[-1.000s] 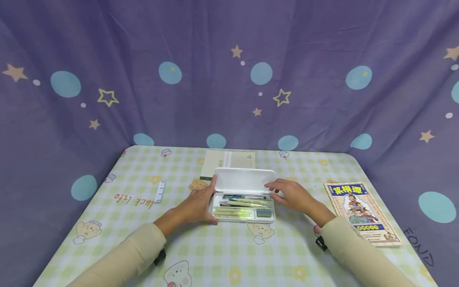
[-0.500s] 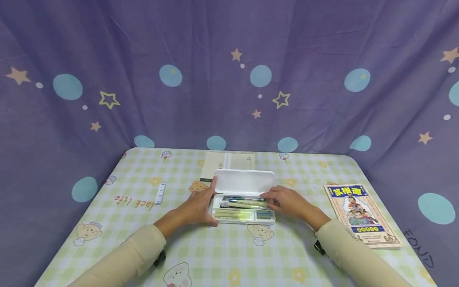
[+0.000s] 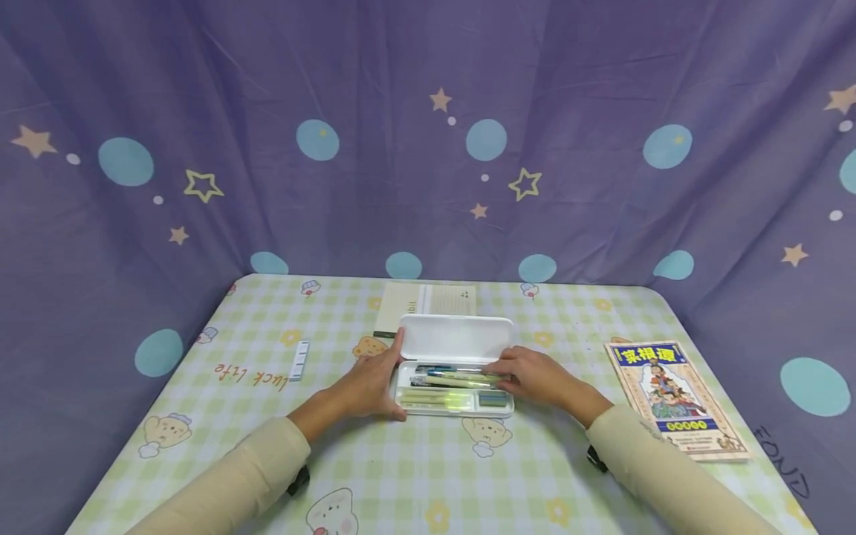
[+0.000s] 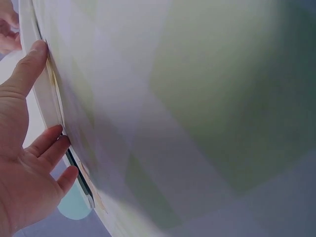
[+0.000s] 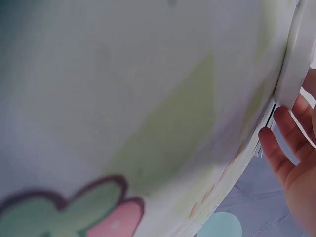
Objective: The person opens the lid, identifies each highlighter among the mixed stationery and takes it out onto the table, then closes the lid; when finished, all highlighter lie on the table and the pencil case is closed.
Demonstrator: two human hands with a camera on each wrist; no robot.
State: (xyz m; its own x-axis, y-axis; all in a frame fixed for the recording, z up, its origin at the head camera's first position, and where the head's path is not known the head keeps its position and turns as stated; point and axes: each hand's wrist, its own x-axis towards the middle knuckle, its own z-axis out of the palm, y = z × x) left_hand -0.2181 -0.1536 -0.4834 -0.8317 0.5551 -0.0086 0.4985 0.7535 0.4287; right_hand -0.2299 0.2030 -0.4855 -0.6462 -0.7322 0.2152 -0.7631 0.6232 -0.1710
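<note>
Both ends of my white pencil case (image 3: 441, 412), in the middle of the table (image 3: 401, 475), have one hand at them. My left hand (image 3: 368, 383) is at its 9 o'clock end, fingers spread wide from the near edge up to the lid (image 3: 456, 336); I suppose this keeps the case from sliding. My right hand (image 3: 538, 377) comes from 3 o'clock, fingers a little bent at the ends of the pens (image 3: 455, 380); whether they pinch one, I cannot tell. The lid leans back toward 12 o'clock, probably so the contents are easy to reach. Behind it lies a notebook (image 3: 435, 299), whose lettering I can read only as "bit". At 3 o'clock, well apart, a book (image 3: 675, 401) carries the title 菜根谭, yellow on blue. At 9 o'clock, beside a small pale strip (image 3: 299, 362), the table shows "luck life", upside down. Between 3 and 4, past the table edge, letters seem to say "FOND".
</note>
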